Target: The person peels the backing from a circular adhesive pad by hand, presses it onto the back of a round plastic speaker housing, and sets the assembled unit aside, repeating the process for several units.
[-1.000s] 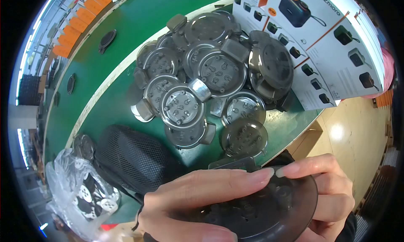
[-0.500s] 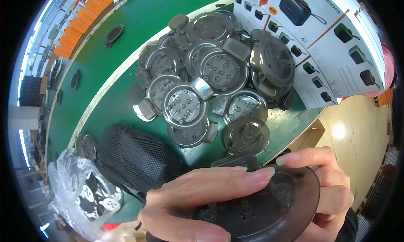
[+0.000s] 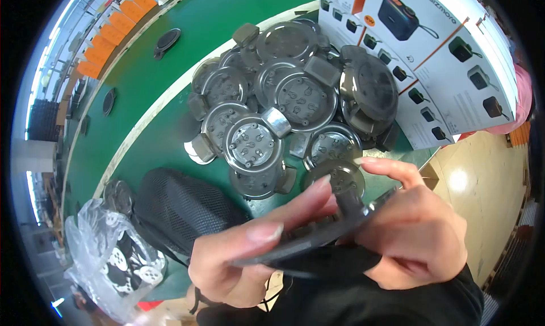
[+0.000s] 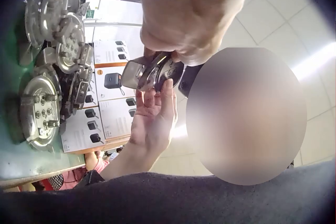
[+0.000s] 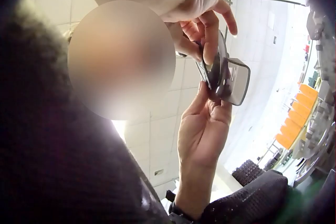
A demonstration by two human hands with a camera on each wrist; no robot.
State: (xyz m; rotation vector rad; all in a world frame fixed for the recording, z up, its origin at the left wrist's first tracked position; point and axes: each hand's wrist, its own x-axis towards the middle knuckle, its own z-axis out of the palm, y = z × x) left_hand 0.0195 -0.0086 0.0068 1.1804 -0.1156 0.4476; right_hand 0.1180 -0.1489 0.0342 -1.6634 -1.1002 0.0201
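Both hands hold one round, smoky translucent plastic housing [image 3: 306,244] with a rectangular block at its rim. In the head view it is tilted nearly edge-on, close to the person's body. My left hand [image 3: 230,263] pinches its left edge, thumb and fingers on opposite faces. On the other side my right hand [image 3: 423,235] grips the rim, its index finger stretched away from the disc. The right wrist view shows the block [image 5: 237,82] sticking out past the fingers. A pile of similar round housings [image 3: 252,145], with studs inside, lies beyond the hands.
Left of the hands lies a black mesh pouch [image 3: 187,209], beside a clear plastic bag [image 3: 85,258] of black and white parts. A printed white box [image 3: 437,59] stands behind the pile at right. More round pieces [image 3: 168,39] lie on the green surface past a pale strip.
The housing has turned from showing its broad face to nearly edge-on. My right index finger has lifted off and extended forward, and the left fingers have shifted along the rim.
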